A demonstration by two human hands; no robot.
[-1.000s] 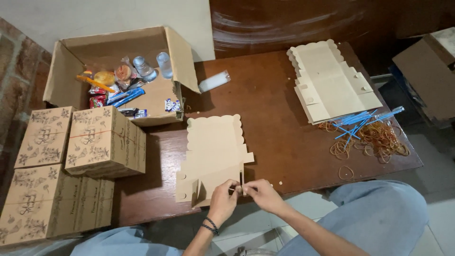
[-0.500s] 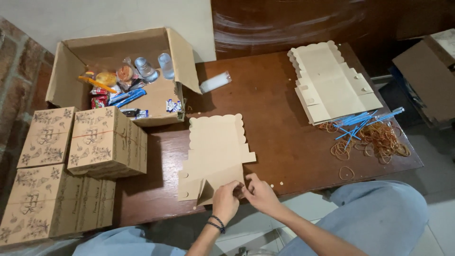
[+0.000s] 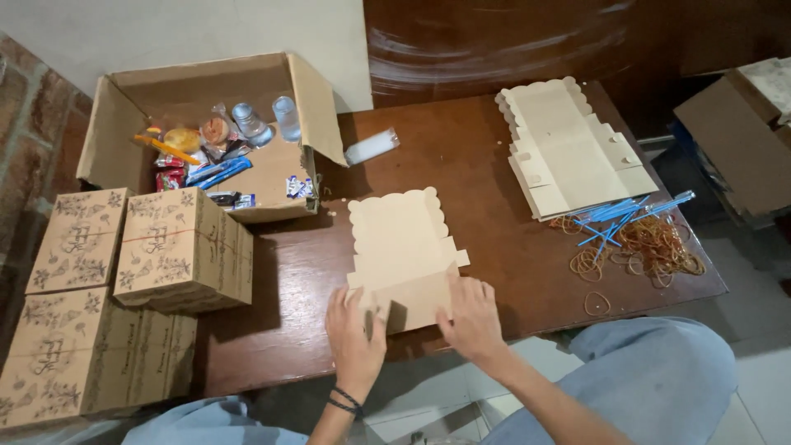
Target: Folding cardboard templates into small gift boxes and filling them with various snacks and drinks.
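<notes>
Right now both hands are pressing on a flat cardboard box blank (image 3: pixel 404 251) at the near edge of the counter (image 3: pixel 494 181). Left hand (image 3: pixel 356 330) is pinching the near-left flap w/ fingers curled; right hand (image 3: pixel 471 317) is lying spread, palm down, on the near-right part. Blank is stretching away from the hands, long axis running near-to-far, scalloped end pointing away. Both hands abt equally near. Stack of more blanks (image 3: pixel 573 152) is sitting far right, well apart.

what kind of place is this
Probably a home packing spot: a dark wooden table with a stack of flat box blanks, folded printed boxes and an open carton of snacks.
</notes>
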